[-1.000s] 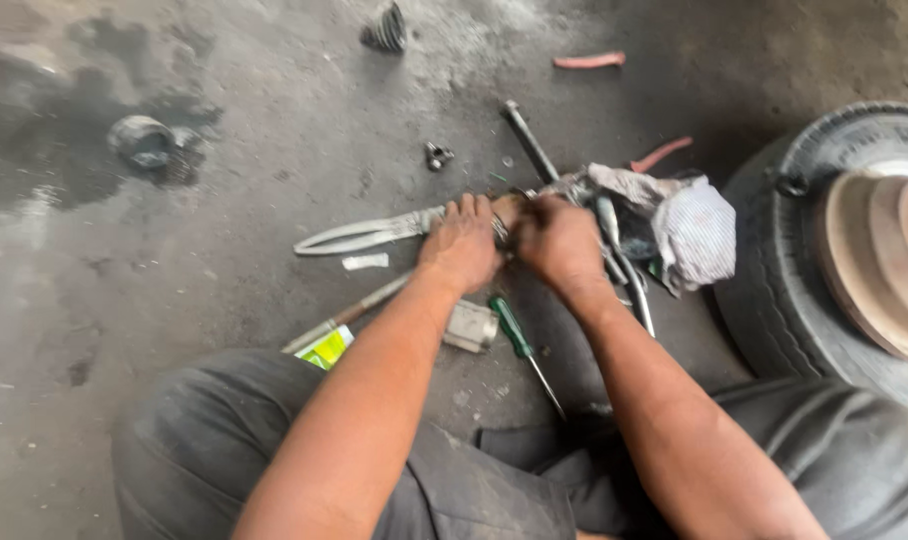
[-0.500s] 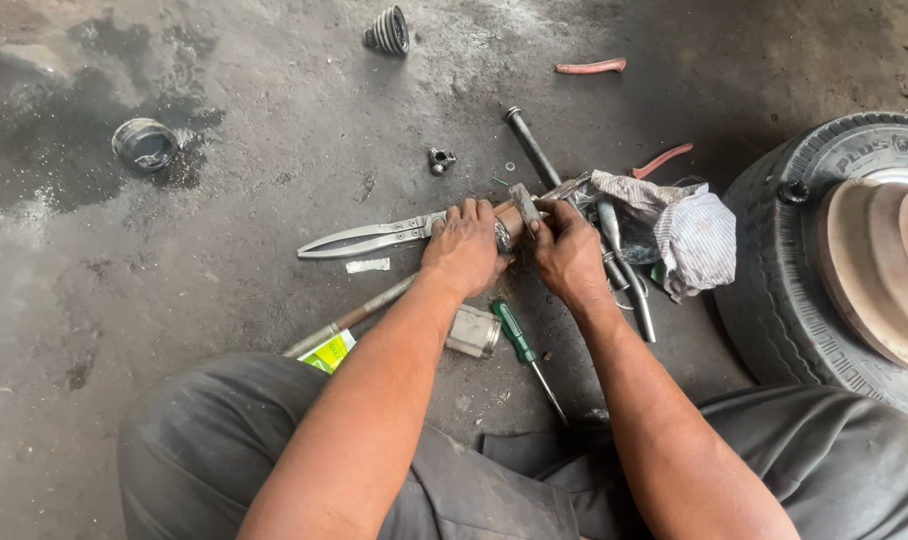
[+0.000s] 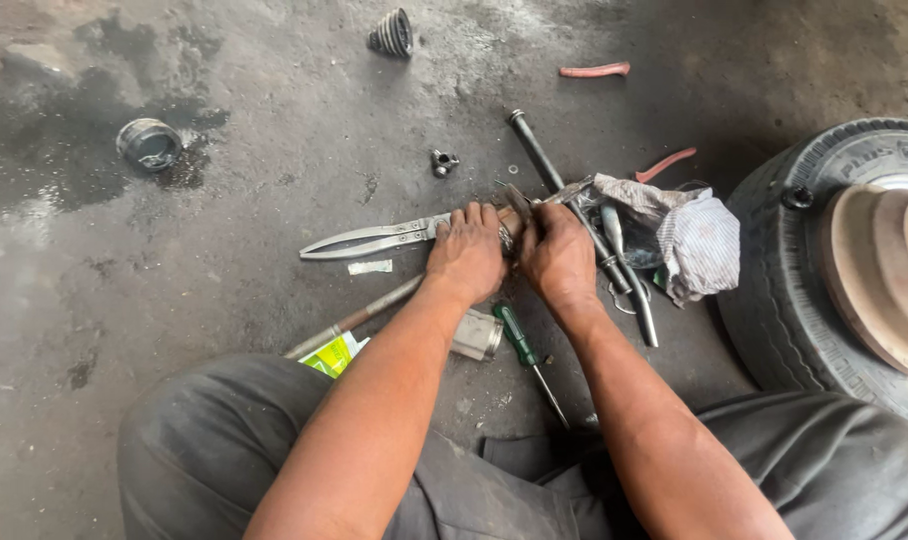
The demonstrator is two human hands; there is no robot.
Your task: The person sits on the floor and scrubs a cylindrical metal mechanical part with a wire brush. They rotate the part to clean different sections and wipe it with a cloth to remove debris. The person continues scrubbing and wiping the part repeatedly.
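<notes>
Stained, oily concrete floor point(image 3: 224, 290) serves as the workbench for a person sitting low with knees apart. Both hands meet at its middle: the left hand point(image 3: 466, 252) is curled shut over a small metal part point(image 3: 507, 238) that shows only as a sliver between the knuckles, and the right hand point(image 3: 557, 255) is closed around the same piece from the other side, near a thin metal tool tip point(image 3: 519, 200) poking up just above it. What the part is stays hidden. Grease on the fingers could let the piece slip or the tip skid into a knuckle, since the hands press so close together. Long metal shears point(image 3: 369, 240) lie just left of the left hand, blades pointing away. A green-handled screwdriver point(image 3: 519, 340) and a small metal cylinder point(image 3: 477, 335) rest under the wrists, where a dropped part could roll among them. A dark steel rod point(image 3: 549, 170), a crumpled rag point(image 3: 689, 240) and a tyre point(image 3: 774, 300) crowd the right side
</notes>
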